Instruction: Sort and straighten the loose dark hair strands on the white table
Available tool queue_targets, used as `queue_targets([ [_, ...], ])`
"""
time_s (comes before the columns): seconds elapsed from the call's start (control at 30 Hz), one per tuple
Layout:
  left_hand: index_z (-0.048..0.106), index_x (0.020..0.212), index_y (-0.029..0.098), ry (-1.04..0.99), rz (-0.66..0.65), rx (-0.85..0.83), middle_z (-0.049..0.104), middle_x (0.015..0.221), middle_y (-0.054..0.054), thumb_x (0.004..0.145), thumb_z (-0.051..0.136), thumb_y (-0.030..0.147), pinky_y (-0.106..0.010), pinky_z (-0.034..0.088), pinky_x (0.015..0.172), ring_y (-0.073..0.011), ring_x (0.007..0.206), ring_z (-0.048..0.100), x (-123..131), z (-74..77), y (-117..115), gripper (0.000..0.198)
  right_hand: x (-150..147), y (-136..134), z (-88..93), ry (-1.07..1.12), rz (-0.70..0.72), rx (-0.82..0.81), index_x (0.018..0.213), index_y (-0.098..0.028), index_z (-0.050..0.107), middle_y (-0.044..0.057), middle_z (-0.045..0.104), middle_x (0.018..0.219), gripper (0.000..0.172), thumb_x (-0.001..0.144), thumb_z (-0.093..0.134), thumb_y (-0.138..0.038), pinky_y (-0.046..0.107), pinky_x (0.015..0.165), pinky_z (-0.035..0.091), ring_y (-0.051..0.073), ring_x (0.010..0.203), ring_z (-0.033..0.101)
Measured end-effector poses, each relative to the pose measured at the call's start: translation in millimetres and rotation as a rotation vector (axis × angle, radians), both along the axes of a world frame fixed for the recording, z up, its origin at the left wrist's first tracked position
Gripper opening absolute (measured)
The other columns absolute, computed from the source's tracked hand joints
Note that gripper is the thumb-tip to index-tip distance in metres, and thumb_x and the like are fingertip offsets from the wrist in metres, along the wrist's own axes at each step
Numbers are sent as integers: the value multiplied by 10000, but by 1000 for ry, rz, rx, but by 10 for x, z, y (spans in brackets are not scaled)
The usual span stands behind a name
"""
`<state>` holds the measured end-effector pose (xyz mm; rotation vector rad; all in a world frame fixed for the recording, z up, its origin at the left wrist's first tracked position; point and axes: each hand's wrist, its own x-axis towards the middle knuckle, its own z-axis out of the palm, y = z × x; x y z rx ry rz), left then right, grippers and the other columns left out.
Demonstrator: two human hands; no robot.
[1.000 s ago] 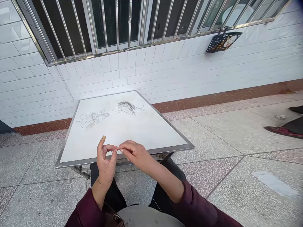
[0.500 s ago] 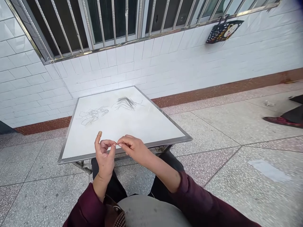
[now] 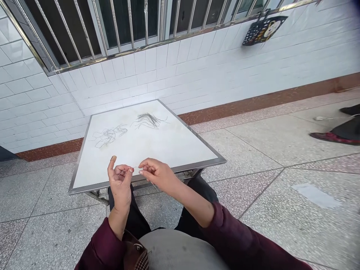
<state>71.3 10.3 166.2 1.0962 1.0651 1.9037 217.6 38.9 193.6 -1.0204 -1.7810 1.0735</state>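
Note:
My left hand (image 3: 120, 180) and my right hand (image 3: 157, 173) hover over the near edge of a small white table (image 3: 174, 150). Both pinch the ends of one thin dark hair strand (image 3: 136, 167) stretched between the fingertips. My left index finger sticks up. Farther back on the tabletop lie a loose tangle of hair strands (image 3: 108, 135) at the left and a denser dark hair bundle (image 3: 147, 120) to its right. I sit with my knees under the table's edge.
A white tiled wall (image 3: 197, 71) with a barred window (image 3: 112, 26) stands behind the table. A dark patterned bag (image 3: 263, 30) hangs from the sill. Another person's shoes (image 3: 334, 135) show at the far right on the speckled floor (image 3: 275, 180).
My hands have drawn slightly apart, and the strand now shows between the fingertips. The view has shifted a little; the shoes at the right moved.

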Motion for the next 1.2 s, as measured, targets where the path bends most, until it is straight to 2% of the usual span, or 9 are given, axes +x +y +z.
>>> queue_targets([
  [0.13, 457, 1368, 272, -16, -15, 18, 612, 811, 25, 810, 722, 193, -248, 486, 804, -113, 788, 602, 32, 13, -32, 623, -46, -40, -30, 39, -66, 58, 841, -211, 616, -19, 569, 702, 60, 836, 577, -257, 236, 563, 411, 121, 616, 518],
  [0.43, 508, 1335, 237, 66, -14, -54, 643, 829, 6, 811, 725, 230, -264, 494, 816, -126, 796, 624, 75, 21, -116, 567, -84, -109, -37, -50, -117, 219, 756, -209, 597, -16, 537, 672, 109, 849, 541, -213, 230, 553, 374, 124, 617, 497],
  [0.67, 521, 1322, 248, 65, -50, -61, 654, 842, 8, 815, 721, 234, -244, 491, 793, -114, 789, 618, 68, -1, -112, 544, -99, -105, -86, -41, -87, 193, 769, -211, 583, -30, 506, 647, 112, 863, 522, -213, 230, 546, 361, 121, 596, 472],
  [0.93, 525, 1328, 258, 65, -48, -56, 650, 863, 7, 825, 714, 231, -242, 486, 823, -111, 822, 622, 83, -29, -84, 538, -76, -84, -91, -38, -87, 198, 805, -213, 591, -21, 533, 691, 116, 849, 498, -160, 231, 559, 363, 124, 609, 482],
  [1.2, 516, 1337, 241, 54, -71, -95, 699, 922, -31, 828, 716, 274, -285, 500, 871, -142, 891, 654, 109, -19, -60, 548, -44, -68, -98, -52, -75, 215, 850, -217, 595, -9, 565, 764, 119, 867, 493, -159, 238, 605, 387, 129, 659, 510],
])
